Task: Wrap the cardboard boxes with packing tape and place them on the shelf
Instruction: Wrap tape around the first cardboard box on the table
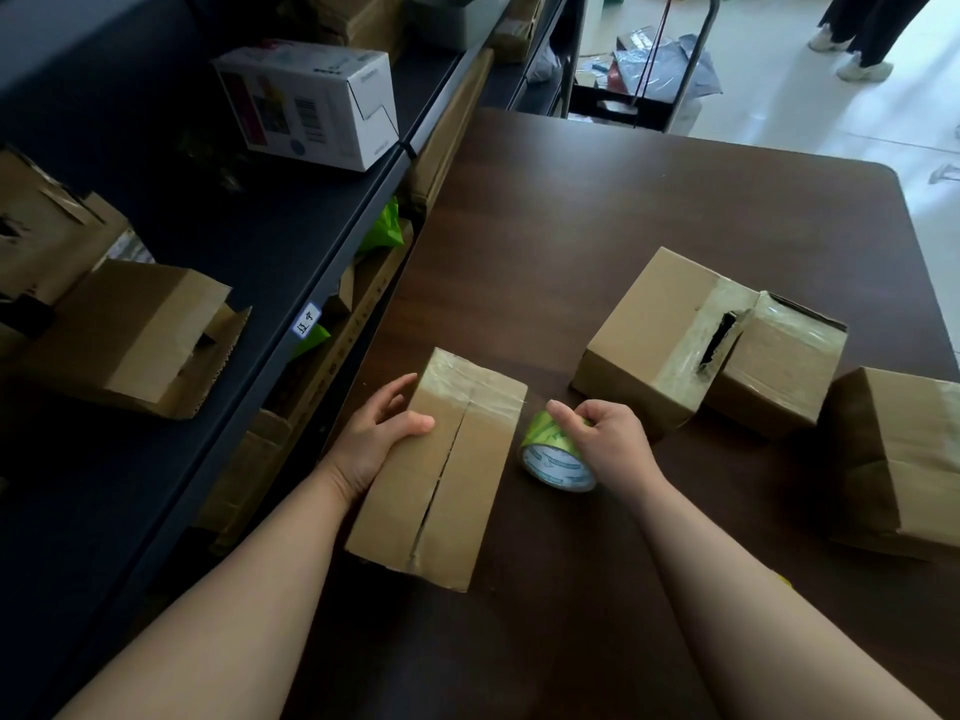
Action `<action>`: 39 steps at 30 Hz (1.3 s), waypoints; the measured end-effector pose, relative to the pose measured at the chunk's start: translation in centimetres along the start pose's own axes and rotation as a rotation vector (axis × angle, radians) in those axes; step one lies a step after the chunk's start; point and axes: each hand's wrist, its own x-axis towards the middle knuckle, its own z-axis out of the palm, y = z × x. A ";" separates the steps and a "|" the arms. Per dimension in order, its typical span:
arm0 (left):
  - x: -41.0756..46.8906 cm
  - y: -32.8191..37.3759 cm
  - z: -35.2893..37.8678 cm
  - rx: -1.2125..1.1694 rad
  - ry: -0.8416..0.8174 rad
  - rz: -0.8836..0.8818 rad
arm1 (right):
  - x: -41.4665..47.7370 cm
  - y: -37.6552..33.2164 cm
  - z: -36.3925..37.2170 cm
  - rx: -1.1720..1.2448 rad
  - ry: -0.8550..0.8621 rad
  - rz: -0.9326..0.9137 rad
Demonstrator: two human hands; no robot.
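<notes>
A long cardboard box (457, 491) lies on the dark brown table (623, 210) in front of me, its top seam open along most of its length and clear tape across its far end. My left hand (379, 433) grips the box's left edge, thumb on top. My right hand (608, 439) holds a roll of packing tape (556, 459) with a greenish tint, standing on the table just right of the box. The dark shelf (270, 241) runs along the left.
Three more cardboard boxes (654, 345) (779, 366) (904, 459) stand at the right of the table. On the shelf lie an open cardboard box (140, 335) and a white printed carton (311, 101). A cart (639, 96) and a person's legs (862, 33) are at the far end.
</notes>
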 end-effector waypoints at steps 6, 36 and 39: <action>-1.0 2.4 0.6 0.595 0.360 0.195 | -0.4 -1.9 1.0 0.038 -0.055 -0.034; -1.7 3.6 6.0 0.818 0.334 0.122 | -1.3 -5.9 -4.7 -0.082 0.071 -0.179; -1.8 3.2 6.1 0.780 0.304 0.101 | -1.6 -6.1 -4.9 -0.060 0.049 -0.158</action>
